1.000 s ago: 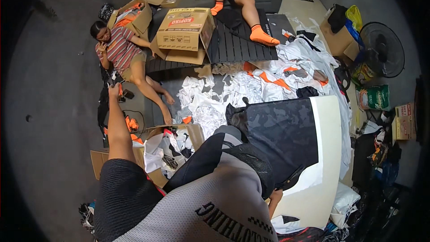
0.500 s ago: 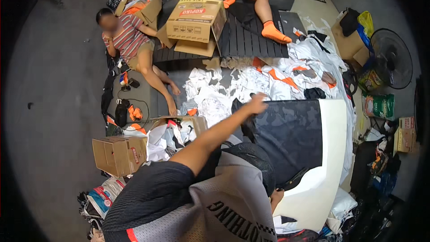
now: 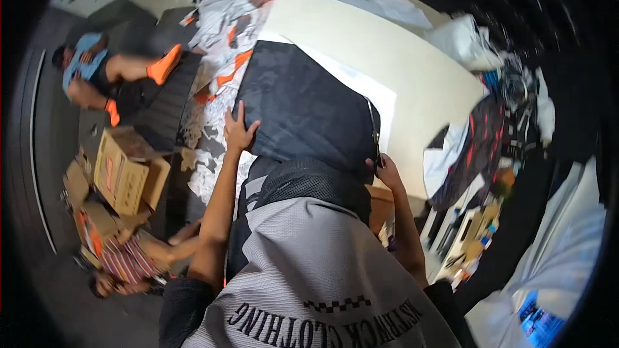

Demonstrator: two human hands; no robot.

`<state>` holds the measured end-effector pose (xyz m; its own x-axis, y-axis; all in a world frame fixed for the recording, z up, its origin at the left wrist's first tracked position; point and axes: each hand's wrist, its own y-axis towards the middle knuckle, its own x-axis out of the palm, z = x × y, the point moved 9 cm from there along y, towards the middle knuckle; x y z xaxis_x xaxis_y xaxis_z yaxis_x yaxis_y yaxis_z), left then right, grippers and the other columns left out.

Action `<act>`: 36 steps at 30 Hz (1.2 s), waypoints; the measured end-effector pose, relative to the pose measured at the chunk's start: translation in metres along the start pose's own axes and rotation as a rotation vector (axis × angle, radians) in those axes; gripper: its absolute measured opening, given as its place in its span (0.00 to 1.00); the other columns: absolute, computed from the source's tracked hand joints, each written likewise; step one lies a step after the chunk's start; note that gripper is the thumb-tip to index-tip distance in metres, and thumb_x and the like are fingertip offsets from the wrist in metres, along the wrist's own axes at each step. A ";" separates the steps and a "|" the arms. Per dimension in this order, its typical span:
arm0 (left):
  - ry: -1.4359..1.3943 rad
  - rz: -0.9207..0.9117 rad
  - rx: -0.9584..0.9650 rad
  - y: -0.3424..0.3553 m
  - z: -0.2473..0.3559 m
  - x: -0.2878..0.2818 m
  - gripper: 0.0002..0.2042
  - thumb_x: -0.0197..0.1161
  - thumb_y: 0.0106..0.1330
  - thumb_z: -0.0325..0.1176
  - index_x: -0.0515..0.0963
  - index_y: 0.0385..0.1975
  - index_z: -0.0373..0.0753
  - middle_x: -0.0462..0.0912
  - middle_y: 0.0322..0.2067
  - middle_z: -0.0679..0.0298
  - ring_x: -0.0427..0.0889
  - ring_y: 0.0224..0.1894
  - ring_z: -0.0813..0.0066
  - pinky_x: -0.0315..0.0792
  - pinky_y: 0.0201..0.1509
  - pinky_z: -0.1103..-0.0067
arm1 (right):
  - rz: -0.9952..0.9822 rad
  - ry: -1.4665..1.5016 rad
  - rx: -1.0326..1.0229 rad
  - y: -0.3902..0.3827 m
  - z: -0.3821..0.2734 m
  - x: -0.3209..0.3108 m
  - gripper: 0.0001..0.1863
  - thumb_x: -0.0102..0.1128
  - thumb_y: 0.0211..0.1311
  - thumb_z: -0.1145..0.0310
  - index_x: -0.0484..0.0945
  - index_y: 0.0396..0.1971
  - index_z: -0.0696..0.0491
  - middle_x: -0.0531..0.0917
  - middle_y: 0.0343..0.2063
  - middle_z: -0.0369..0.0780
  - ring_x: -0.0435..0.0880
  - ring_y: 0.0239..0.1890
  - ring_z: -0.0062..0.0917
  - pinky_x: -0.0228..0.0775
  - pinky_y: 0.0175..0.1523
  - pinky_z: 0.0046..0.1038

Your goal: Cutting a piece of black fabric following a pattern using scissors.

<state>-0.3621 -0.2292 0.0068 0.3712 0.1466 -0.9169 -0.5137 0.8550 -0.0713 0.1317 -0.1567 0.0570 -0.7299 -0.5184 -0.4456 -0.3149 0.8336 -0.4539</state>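
Observation:
Black fabric (image 3: pixel 303 103) with a faint pattern lies flat on the cream table (image 3: pixel 322 19), with white paper (image 3: pixel 371 90) showing at its right edge. My left hand (image 3: pixel 240 132) rests on the fabric's left edge, fingers spread, holding nothing. At the near right corner, my right hand (image 3: pixel 388 173) is closed around the handle of what look like dark scissors (image 3: pixel 376 145). Their slim blades lie along the fabric's right edge; the handle is mostly hidden by my fingers.
White and orange scraps (image 3: pixel 222 77) heap beyond the table's left edge. A cardboard box (image 3: pixel 122 171) stands on a dark slatted bench, near a seated person in stripes (image 3: pixel 132 261) and another in orange socks (image 3: pixel 106 67). Black-and-red cloth (image 3: pixel 477 148) hangs at the table's right.
The view has swung to the right. My left hand, stretched out at the fabric's far left corner before, now lies flat on its left edge. My right hand shows more fully.

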 end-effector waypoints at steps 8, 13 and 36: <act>0.014 0.023 0.237 0.010 0.047 -0.006 0.36 0.61 0.58 0.50 0.59 0.68 0.48 0.55 0.66 0.43 0.60 0.65 0.41 0.60 0.63 0.56 | 0.134 0.661 0.167 -0.124 0.054 0.051 0.12 0.65 0.61 0.62 0.74 0.29 0.55 0.71 0.21 0.30 0.66 0.25 0.19 0.62 0.35 0.23; -0.141 -0.238 0.666 -0.001 0.182 0.023 0.31 0.62 0.53 0.39 0.67 0.61 0.42 0.61 0.64 0.51 0.64 0.63 0.50 0.61 0.65 0.64 | 0.074 0.713 0.203 -0.171 0.105 0.078 0.12 0.59 0.64 0.62 0.75 0.34 0.56 0.74 0.23 0.31 0.69 0.23 0.18 0.62 0.32 0.21; 0.210 -0.486 0.823 0.005 0.406 0.158 0.42 0.56 0.59 0.64 0.51 0.72 0.55 0.39 0.73 0.54 0.36 0.75 0.54 0.40 0.72 0.52 | 0.018 0.523 0.291 -0.100 0.045 0.027 0.19 0.62 0.63 0.53 0.73 0.25 0.55 0.71 0.23 0.30 0.67 0.27 0.17 0.58 0.34 0.20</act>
<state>0.0083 0.0003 0.0208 0.2134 -0.3369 -0.9170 0.3882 0.8906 -0.2369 0.1709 -0.2627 0.0559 -0.9587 -0.2803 -0.0492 -0.1748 0.7163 -0.6755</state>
